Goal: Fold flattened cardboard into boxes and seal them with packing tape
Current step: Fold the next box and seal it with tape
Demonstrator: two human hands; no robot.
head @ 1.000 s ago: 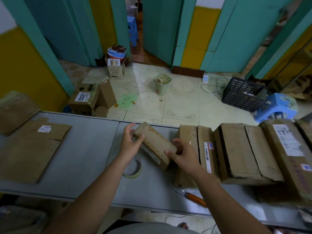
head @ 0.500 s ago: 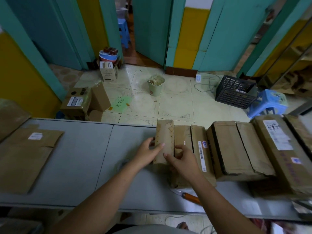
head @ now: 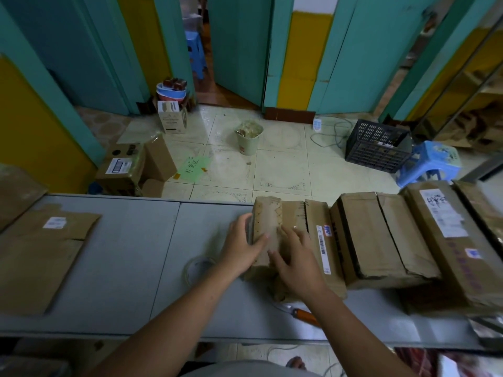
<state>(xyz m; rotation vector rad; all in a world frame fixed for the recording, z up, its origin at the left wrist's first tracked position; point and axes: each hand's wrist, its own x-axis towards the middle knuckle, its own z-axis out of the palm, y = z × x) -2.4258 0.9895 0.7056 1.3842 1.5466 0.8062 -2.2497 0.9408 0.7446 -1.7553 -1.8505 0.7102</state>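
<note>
Gripping small box [head: 268, 227] with curled left grip [head: 242, 248], pressing spread right grip [head: 295, 257] on top; seemingly partway: built boxes [head: 381, 235] at right, flattened cardboard [head: 40, 254] at left yet to fold.

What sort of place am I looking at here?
Likely a small packing or shipping room: closed cardboard boxes, some with barcode labels, lined up on a grey table, flattened cardboard at its left end, and a tape roll beside the left hand gripping a small box.
</note>
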